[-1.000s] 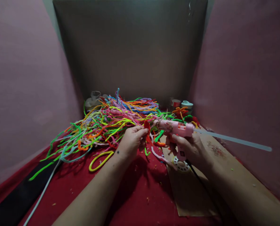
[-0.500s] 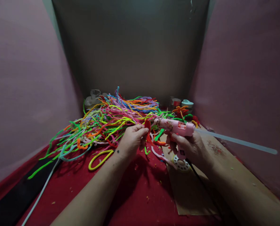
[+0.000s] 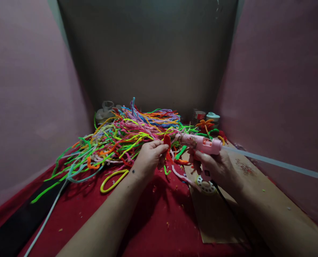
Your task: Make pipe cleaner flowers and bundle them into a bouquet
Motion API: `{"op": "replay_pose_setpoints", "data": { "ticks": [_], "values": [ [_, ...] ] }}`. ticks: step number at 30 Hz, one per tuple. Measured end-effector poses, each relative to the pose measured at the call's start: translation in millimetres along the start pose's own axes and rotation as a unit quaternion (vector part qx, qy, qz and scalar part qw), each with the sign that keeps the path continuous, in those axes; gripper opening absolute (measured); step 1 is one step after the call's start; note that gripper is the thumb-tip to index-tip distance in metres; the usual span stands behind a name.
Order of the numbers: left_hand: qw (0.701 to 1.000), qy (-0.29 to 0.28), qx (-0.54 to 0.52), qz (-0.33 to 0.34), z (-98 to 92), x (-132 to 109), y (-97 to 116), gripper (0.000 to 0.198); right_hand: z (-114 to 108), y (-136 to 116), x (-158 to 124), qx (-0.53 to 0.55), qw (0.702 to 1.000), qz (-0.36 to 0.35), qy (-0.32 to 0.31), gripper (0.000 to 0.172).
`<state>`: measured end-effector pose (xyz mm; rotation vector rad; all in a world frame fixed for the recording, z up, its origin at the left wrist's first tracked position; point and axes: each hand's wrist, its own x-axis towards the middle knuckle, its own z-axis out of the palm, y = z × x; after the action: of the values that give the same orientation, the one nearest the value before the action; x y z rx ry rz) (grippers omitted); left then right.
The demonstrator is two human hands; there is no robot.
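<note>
Between the thumb and fingers of my left hand (image 3: 153,154) is a small red fuzzy piece (image 3: 167,141), apparently shaped from pipe cleaner. My right hand (image 3: 218,167) is wrapped round the handle of a pink hot glue gun (image 3: 201,142). Its stained nozzle end points left, close to the red piece; whether they touch I cannot tell. A long translucent glue stick (image 3: 271,161) sticks out of the gun's back end. Behind my left hand lies a big heap of colourful pipe cleaners (image 3: 137,132).
A cardboard sheet (image 3: 218,221) lies under my right hand on the red cloth (image 3: 159,221), with a white round holed disc (image 3: 206,185) on it. An orange pipe-cleaner flower (image 3: 205,124) and a jar with a pale teal lid (image 3: 213,116) stand behind. Pink walls rise at both sides.
The glue gun and the red piece have barely shifted. The glue stick's far end has moved slightly right and down. Both hands keep their hold.
</note>
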<state>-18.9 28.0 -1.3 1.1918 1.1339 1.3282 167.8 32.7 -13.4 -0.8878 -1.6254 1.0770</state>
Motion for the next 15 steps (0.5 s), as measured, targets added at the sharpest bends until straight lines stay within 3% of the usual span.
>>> {"op": "replay_pose_setpoints", "data": {
  "ticks": [15],
  "values": [
    [1.000, 0.001, 0.001, 0.005, -1.2, 0.2, 0.0, 0.023, -0.4, 2.4, -2.9, -0.009, 1.000, 0.019, 0.004, 0.029]
  ]
}}
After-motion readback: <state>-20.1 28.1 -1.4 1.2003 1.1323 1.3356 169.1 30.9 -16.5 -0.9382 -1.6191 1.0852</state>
